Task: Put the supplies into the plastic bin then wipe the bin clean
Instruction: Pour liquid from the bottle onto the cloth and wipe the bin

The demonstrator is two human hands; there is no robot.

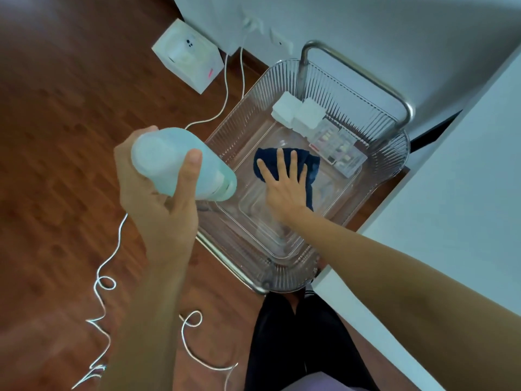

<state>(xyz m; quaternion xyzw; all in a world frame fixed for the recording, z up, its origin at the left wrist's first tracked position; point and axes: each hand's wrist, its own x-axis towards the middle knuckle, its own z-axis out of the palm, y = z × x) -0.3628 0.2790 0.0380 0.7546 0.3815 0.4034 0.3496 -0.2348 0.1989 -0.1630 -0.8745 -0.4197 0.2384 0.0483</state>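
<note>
A clear ribbed plastic bin (248,108) sits on a metal cart in the middle of the view. My right hand (284,187) lies flat, fingers spread, pressing a dark blue cloth (311,165) onto the bin's floor. My left hand (160,204) holds a pale blue-green bottle (169,162) tipped over the bin's left rim. White square packs (298,112) and a clear case of small coloured items (338,150) rest at the bin's far end.
The cart's metal handle (355,66) arches over the far end. A white box (187,55) stands on the wooden floor by the wall. White cables (107,283) trail across the floor at left. A white surface (451,193) borders the cart at right.
</note>
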